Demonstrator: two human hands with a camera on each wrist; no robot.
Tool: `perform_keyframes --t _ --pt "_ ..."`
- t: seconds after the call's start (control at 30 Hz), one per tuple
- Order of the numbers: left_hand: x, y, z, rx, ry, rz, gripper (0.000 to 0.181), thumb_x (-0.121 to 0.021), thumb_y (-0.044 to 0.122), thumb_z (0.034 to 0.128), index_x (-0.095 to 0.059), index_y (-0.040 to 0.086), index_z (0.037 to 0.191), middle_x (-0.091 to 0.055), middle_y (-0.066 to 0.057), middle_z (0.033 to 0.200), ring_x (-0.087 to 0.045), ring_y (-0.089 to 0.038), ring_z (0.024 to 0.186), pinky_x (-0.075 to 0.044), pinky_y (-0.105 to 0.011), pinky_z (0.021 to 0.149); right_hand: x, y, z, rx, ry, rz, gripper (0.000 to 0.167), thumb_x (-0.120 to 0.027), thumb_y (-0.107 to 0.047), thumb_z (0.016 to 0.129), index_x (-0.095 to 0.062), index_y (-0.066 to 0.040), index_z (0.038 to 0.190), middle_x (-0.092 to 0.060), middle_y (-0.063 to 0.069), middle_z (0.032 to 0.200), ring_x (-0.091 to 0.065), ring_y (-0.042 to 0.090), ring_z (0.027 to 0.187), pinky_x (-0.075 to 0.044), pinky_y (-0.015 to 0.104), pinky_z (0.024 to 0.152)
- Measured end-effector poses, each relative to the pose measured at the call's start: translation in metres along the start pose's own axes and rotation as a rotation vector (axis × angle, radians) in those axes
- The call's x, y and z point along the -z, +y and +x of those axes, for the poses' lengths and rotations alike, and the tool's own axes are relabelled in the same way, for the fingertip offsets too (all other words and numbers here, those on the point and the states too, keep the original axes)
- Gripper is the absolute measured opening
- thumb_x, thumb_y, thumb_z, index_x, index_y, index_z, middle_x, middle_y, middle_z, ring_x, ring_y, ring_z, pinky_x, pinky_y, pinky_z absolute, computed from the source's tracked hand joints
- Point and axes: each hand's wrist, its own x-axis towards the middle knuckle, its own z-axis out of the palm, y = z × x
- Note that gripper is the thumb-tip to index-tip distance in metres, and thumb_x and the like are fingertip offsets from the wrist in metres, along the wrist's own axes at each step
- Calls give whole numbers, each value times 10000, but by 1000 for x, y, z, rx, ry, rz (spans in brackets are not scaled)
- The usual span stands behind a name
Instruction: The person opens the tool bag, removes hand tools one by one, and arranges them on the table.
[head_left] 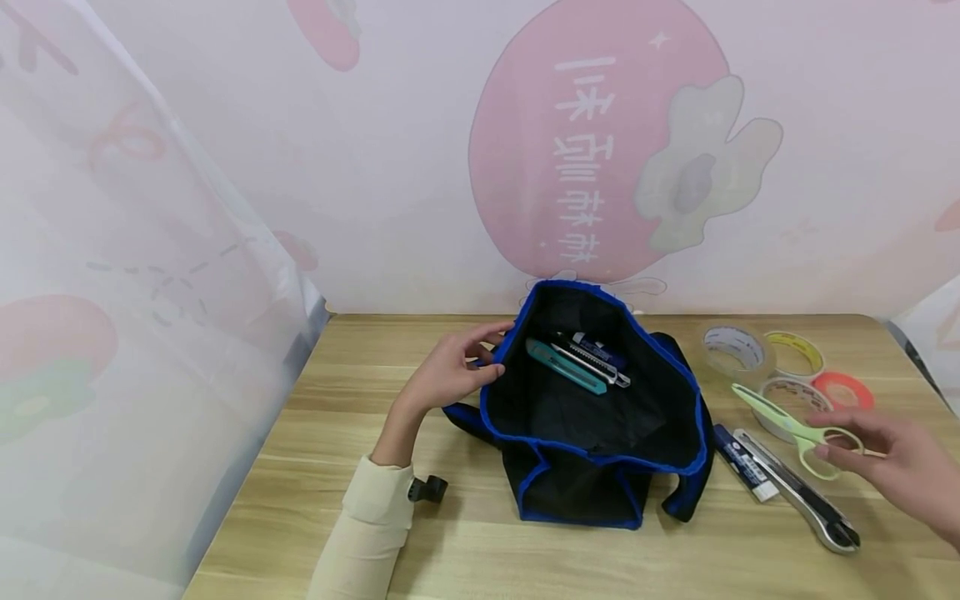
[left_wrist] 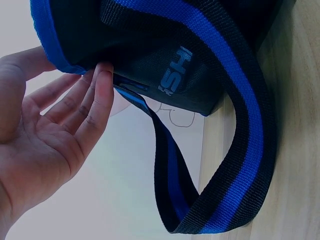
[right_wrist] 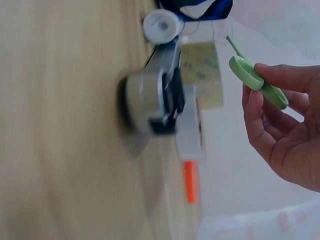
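Observation:
A black bag with blue edging (head_left: 577, 492) stands with its mouth towards the camera. My left hand (head_left: 450, 371) holds the left side of its rim between thumb and fingers; in the left wrist view that hand (left_wrist: 60, 115) has its fingertips against the bag cloth (left_wrist: 125, 55). Inside lie a teal cutter (head_left: 566, 367), a slim silver-and-black cutter (head_left: 600, 364) and a dark blue item. At the right, my right hand (head_left: 896, 462) pinches light green scissors (head_left: 780, 417) by the handles, above the table. In the right wrist view the hand (right_wrist: 287, 125) grips the scissors' handle (right_wrist: 246, 73).
Several tape rolls, among them a clear one (head_left: 738, 354), a yellow one (head_left: 797, 356) and an orange one (head_left: 845, 390), lie at the back right. A large cutter (head_left: 802, 492) and a blue-and-white item (head_left: 746, 462) lie right of the bag. A wall hanging stands behind.

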Motion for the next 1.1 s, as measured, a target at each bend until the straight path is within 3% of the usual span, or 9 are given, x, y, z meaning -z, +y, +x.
perform_keyframes --t 0.17,0.3,0.4,0.63,0.83,0.93,1.03,1.1 --pt "-1 0 0 -2 2 3 625 -738 69 990 -548 144 1580 -687 -144 1399 -740 -253 1082 -636 -393 898 1 17 -5 -9 2 5 337 -833 -15 897 -736 49 1213 -589 -449 1053 -582 -169 876 -472 64 710" --pt "-1 -1 0 -9 1 7 627 -743 72 987 -549 139 1579 -688 -147 1397 -741 -255 1075 -632 -362 882 1 32 -10 15 23 42 297 -813 80 861 -774 -16 1140 -648 -387 999 -572 -96 815 -456 89 683" --pt "-1 -1 0 -10 -1 5 625 -744 73 988 -551 143 1578 -689 -143 1396 -740 -252 1072 -629 -341 870 1 42 -13 29 15 82 308 -800 121 844 -780 -35 1109 -653 -395 1010 -590 -140 842 -473 65 698" --pt "0 0 0 -13 6 5 623 -749 72 984 -558 148 1572 -696 -138 1383 -739 -248 1062 -630 -338 866 1 60 -20 -49 -34 72 270 -802 67 879 -724 84 1137 -601 -448 1012 -583 -225 898 -470 25 733" --pt "0 0 0 -13 5 1 621 -746 64 985 -557 135 1572 -696 -149 1378 -739 -252 1057 -637 -364 880 -5 75 -26 -69 -64 60 221 -752 101 896 -750 7 1096 -623 -355 944 -538 -80 780 -442 118 663" --pt "0 0 0 -11 2 4 624 -746 65 985 -553 134 1575 -695 -155 1386 -739 -261 1063 -639 -379 888 -4 77 -25 -73 -97 -7 214 -747 64 918 -739 31 1129 -630 -252 908 -509 -17 759 -424 179 641" --pt "0 0 1 -9 1 9 626 -747 70 984 -553 137 1575 -695 -154 1395 -740 -269 1072 -640 -393 900 -2 76 -23 -59 -118 -124 252 -775 -8 931 -725 69 1167 -624 -192 880 -478 -32 760 -411 161 648" --pt "0 0 1 -6 1 11 622 -748 73 984 -557 142 1573 -697 -147 1393 -740 -265 1071 -640 -395 902 0 74 -21 -50 -128 -187 282 -791 -60 938 -725 60 1185 -648 -220 903 -479 -91 775 -431 152 663"
